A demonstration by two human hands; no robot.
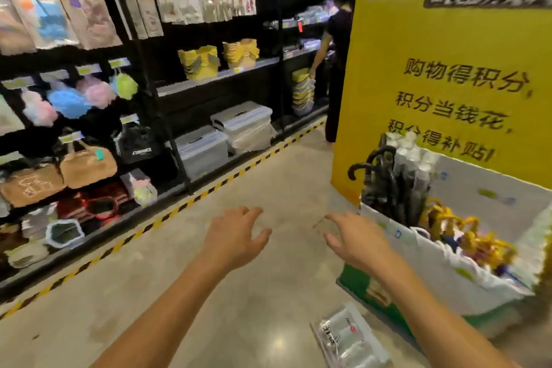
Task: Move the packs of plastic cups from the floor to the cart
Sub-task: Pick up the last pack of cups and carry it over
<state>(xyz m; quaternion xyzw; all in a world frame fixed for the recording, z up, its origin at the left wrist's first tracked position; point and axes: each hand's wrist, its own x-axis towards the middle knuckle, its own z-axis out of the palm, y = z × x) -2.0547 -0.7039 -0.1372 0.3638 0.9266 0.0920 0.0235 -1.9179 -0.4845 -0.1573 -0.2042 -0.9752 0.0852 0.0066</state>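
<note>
A clear pack of plastic cups [349, 337] lies flat on the floor at the bottom, below my right forearm. More white cup packs [413, 164] stand upright in the white bin [466, 278] at the right, beside black umbrella handles [379, 176]. My left hand [234, 236] and my right hand [355, 240] are both stretched out over bare floor, fingers spread, holding nothing. The right hand hovers just left of the bin's near corner. No wheeled cart is clearly visible.
A black shelving unit [149, 98] with bags, sponges and storage boxes lines the left, edged by yellow-black floor tape [185, 203]. A yellow pillar [448, 69] rises behind the bin. A person in dark clothes [337, 54] stands at the far shelf.
</note>
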